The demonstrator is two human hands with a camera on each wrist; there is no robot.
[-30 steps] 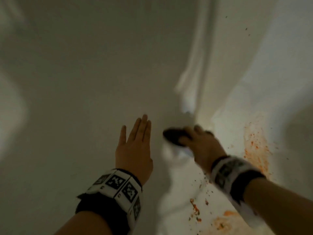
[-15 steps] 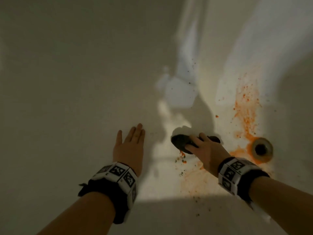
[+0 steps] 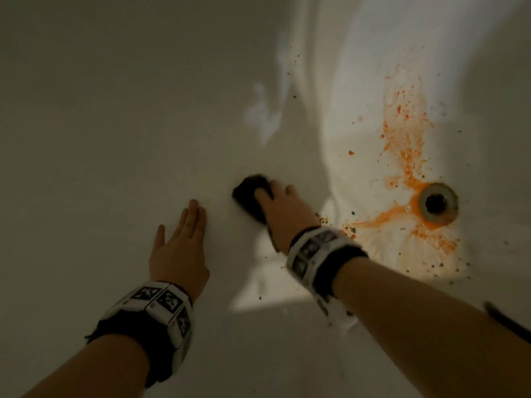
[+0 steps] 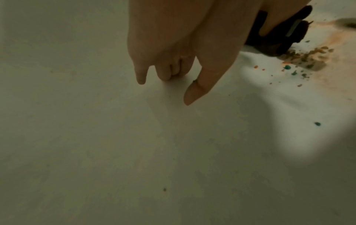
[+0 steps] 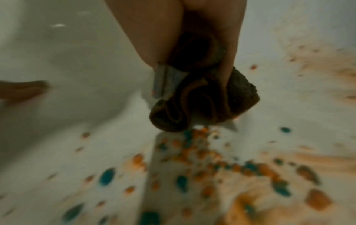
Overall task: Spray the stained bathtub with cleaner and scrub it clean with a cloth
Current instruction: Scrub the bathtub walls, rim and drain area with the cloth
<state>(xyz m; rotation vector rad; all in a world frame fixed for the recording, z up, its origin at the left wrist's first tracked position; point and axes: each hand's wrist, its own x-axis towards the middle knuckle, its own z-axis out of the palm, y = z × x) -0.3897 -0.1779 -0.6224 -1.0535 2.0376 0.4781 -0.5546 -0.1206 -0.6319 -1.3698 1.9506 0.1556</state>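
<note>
Cloth: dark brown cloth (image 3: 252, 196), bunched into folds, gripped in my right hand (image 3: 283, 216) and pressed against the white bathtub (image 3: 115, 110) floor, left of the stains.
Right fingers: curled round the cloth, thumb one side and fingers (image 5: 229, 60) the other; a pale tag (image 5: 165, 82) sticks out of the folds in the right wrist view.
Left hand: my left hand (image 3: 179, 251) lies flat on the tub beside the cloth, fingers (image 4: 142, 76) straight and close together, holding nothing.
Stains: orange splatter (image 3: 402, 145) runs down to the drain (image 3: 438, 203), with orange and teal specks (image 5: 192, 152) just beside the cloth.
Hard to make out: the right wrist view is blurred; most of the tub sits in shadow, so I cannot tell wall from floor there; the cloth's underside is hidden.
Cut off: a dark strip (image 3: 505, 320) at the right edge of the head view, which I cannot identify.
</note>
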